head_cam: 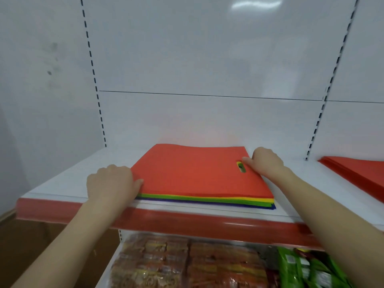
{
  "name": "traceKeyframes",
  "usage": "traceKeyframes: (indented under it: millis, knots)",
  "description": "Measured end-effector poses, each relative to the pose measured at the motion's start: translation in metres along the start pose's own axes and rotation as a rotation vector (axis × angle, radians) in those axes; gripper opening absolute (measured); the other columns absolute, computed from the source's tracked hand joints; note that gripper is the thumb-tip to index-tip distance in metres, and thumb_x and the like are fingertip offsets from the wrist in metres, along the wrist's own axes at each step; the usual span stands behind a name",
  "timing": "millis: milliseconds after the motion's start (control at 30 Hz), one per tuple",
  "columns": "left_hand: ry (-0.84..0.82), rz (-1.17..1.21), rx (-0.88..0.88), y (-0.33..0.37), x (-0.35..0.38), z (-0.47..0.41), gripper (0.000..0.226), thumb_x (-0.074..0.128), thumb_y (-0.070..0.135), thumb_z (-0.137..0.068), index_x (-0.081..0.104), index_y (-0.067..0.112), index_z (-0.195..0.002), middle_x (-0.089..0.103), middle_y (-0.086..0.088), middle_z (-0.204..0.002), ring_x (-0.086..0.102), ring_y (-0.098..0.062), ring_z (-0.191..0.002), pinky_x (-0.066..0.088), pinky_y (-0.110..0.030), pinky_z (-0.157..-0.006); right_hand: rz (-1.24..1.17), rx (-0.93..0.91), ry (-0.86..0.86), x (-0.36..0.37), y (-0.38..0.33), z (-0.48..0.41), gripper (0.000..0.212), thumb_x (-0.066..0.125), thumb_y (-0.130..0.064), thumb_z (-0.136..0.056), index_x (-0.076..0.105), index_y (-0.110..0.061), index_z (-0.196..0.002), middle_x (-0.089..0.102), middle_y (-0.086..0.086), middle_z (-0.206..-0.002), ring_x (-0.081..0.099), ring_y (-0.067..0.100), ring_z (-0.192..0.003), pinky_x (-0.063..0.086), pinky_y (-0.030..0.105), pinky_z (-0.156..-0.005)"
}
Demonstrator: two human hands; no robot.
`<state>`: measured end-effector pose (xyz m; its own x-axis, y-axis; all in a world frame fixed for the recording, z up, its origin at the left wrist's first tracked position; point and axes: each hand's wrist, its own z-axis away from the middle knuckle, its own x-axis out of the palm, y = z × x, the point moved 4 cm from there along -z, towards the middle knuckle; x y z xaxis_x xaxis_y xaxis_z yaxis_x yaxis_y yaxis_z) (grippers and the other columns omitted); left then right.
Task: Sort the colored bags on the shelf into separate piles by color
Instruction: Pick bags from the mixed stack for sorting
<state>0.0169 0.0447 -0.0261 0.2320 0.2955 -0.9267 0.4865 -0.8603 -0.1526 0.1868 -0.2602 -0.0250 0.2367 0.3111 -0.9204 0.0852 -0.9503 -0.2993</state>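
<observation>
The mixed stack [207,201] lies flat on the shelf [68,179] near its front lip, long axis left to right, with the red bag [187,173] on top of yellow, green and blue layers. The left hand [110,183] pinches the bag's left edge, thumb on top, and the right hand [267,161] curls over its right edge beside the handle cutout [241,167]; how many layers each holds cannot be told. The red pile [357,173] sits well off to the right, nearer the right hand, so the lift likely goes that way; no writing is legible, and the packets [187,265] on the level below are blurred.
</observation>
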Motion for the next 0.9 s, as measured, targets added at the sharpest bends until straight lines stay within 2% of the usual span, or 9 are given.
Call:
traceKeyframes:
  millis: [100,167,233,300,333,400,467,633,900]
  knots:
    - [0.076,-0.040,0.012,0.007,-0.010,0.007,0.043,0.038,0.052,-0.094,0.056,0.017,-0.109,0.054,-0.003,-0.111,0.053,-0.022,-0.106,0.041,-0.029,-0.082,0.107,-0.044,0.063,-0.003,-0.008,0.005,0.038,0.048,-0.036,-0.095,0.042,-0.012,-0.066,0.054,0.005,-0.078,0.054,0.028,-0.078,0.036,0.027,-0.062]
    - [0.119,-0.016,0.028,0.013,-0.011,0.007,0.036,0.044,0.047,-0.093,0.056,0.015,-0.104,0.055,-0.004,-0.107,0.053,-0.024,-0.102,0.039,-0.030,-0.077,0.175,-0.083,0.096,-0.006,-0.013,0.008,0.028,0.046,-0.034,-0.096,0.053,-0.011,-0.082,0.061,0.011,-0.096,0.059,0.030,-0.092,0.037,0.029,-0.066]
    - [0.158,0.060,0.104,0.015,-0.009,0.008,0.025,0.072,0.028,-0.078,0.061,0.006,-0.082,0.058,-0.012,-0.082,0.059,-0.031,-0.076,0.034,-0.031,-0.058,0.232,-0.117,0.115,-0.007,-0.016,0.010,0.027,0.044,-0.032,-0.097,0.058,-0.008,-0.095,0.062,0.012,-0.104,0.059,0.029,-0.094,0.038,0.030,-0.067]
    - [0.230,0.156,0.141,0.012,-0.010,0.006,0.036,0.088,0.002,-0.045,0.054,0.002,-0.055,0.049,-0.014,-0.052,0.051,-0.030,-0.044,0.020,-0.022,-0.048,0.242,-0.134,0.130,-0.008,-0.017,0.009,0.023,0.044,-0.030,-0.098,0.053,-0.011,-0.088,0.062,0.011,-0.102,0.054,0.026,-0.082,0.038,0.030,-0.066]
    - [0.229,0.187,0.121,0.011,-0.013,0.005,0.035,0.087,-0.001,-0.046,0.054,0.002,-0.056,0.049,-0.014,-0.051,0.050,-0.030,-0.042,0.018,-0.020,-0.047,0.234,-0.127,0.131,-0.009,-0.016,0.009,0.023,0.045,-0.029,-0.097,0.048,-0.011,-0.084,0.061,0.011,-0.099,0.049,0.024,-0.078,0.037,0.030,-0.066]
    - [0.188,0.218,0.092,0.011,-0.007,0.004,0.013,0.067,0.013,-0.082,0.057,0.005,-0.080,0.059,-0.012,-0.073,0.058,-0.033,-0.065,0.028,-0.028,-0.051,0.196,-0.093,0.130,-0.009,-0.013,0.006,0.030,0.047,-0.028,-0.097,0.042,-0.010,-0.073,0.057,0.010,-0.090,0.046,0.024,-0.076,0.036,0.031,-0.065]
    - [0.265,0.308,0.010,0.006,-0.005,0.003,0.019,0.045,0.023,-0.095,0.051,0.006,-0.091,0.061,-0.012,-0.084,0.058,-0.034,-0.078,0.032,-0.032,-0.058,0.154,-0.071,0.135,-0.010,-0.009,0.004,0.035,0.049,-0.027,-0.096,0.040,-0.011,-0.067,0.052,0.007,-0.083,0.049,0.025,-0.076,0.036,0.031,-0.064]
    - [0.426,0.524,0.027,0.007,-0.006,0.005,0.018,0.053,0.015,-0.091,0.048,0.001,-0.080,0.057,-0.020,-0.061,0.055,-0.039,-0.057,0.032,-0.035,-0.051,0.025,-0.072,0.223,-0.027,0.000,0.004,0.026,0.047,-0.027,-0.097,0.056,-0.003,-0.098,0.061,0.014,-0.099,0.055,0.031,-0.087,0.038,0.032,-0.067]
    - [0.449,0.599,0.149,0.026,-0.021,0.016,0.019,0.051,0.018,-0.092,0.045,0.005,-0.079,0.056,-0.015,-0.059,0.054,-0.037,-0.055,0.031,-0.033,-0.049,-0.241,0.032,0.349,-0.067,0.027,0.013,0.027,0.048,-0.027,-0.095,0.057,-0.004,-0.106,0.061,0.016,-0.109,0.054,0.035,-0.102,0.036,0.033,-0.075]
